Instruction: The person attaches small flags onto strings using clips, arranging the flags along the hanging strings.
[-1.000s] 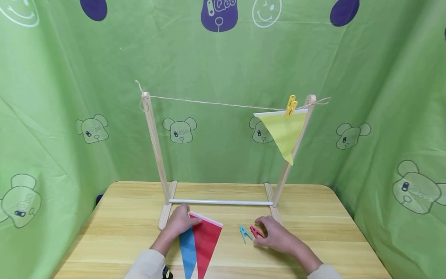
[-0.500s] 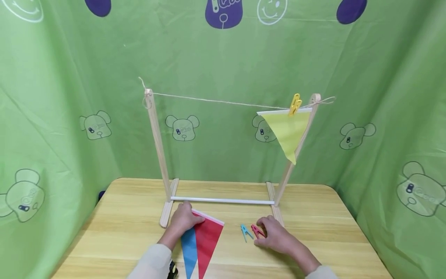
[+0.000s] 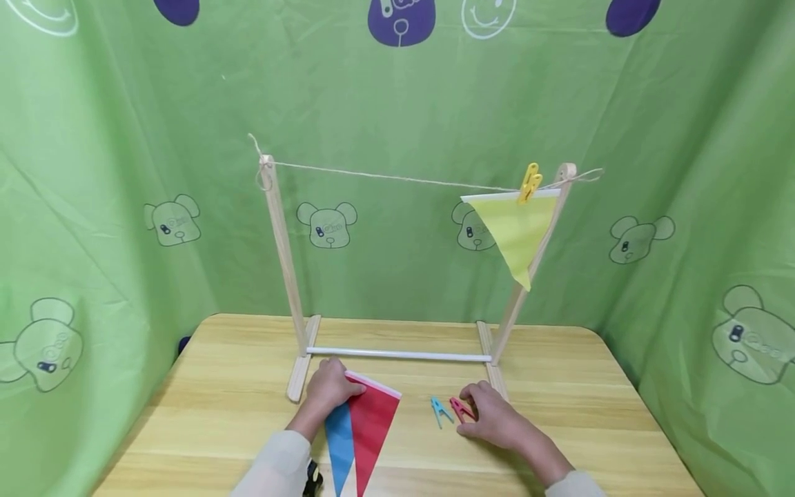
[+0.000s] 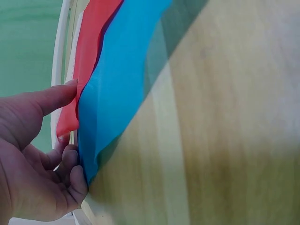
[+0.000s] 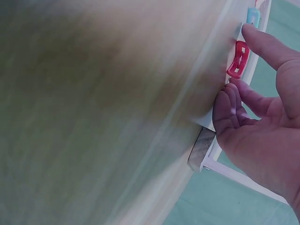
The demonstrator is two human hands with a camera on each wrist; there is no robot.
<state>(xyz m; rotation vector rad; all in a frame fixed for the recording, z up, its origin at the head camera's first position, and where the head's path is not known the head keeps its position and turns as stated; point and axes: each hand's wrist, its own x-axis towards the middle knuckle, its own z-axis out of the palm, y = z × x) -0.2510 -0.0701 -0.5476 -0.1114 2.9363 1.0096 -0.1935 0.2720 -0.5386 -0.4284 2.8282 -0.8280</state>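
My left hand (image 3: 326, 386) pinches a red pennant (image 3: 374, 421) and a blue pennant (image 3: 339, 442) by their top corner, red partly over blue. The left wrist view shows the thumb on the red pennant and curled fingers against the blue one (image 4: 112, 89). My right hand (image 3: 493, 417) rests at the table around a red clothespin (image 3: 460, 408). In the right wrist view thumb and forefinger are spread, with the red clothespin (image 5: 240, 60) between them, not visibly squeezed. A light-blue clothespin (image 3: 441, 411) lies just left of it.
A wooden stand (image 3: 286, 255) carries a string (image 3: 373, 174) between two posts. A yellow clothespin (image 3: 530, 183) holds a yellow pennant (image 3: 517, 231) near the right post. A white rod (image 3: 397, 355) joins the feet. Green printed cloth (image 3: 397, 103) surrounds the table (image 3: 205, 414).
The head view has shifted slightly, so the stand sits a little higher and further right. Both hands keep practically the same places by the pennants and the red clothespin.
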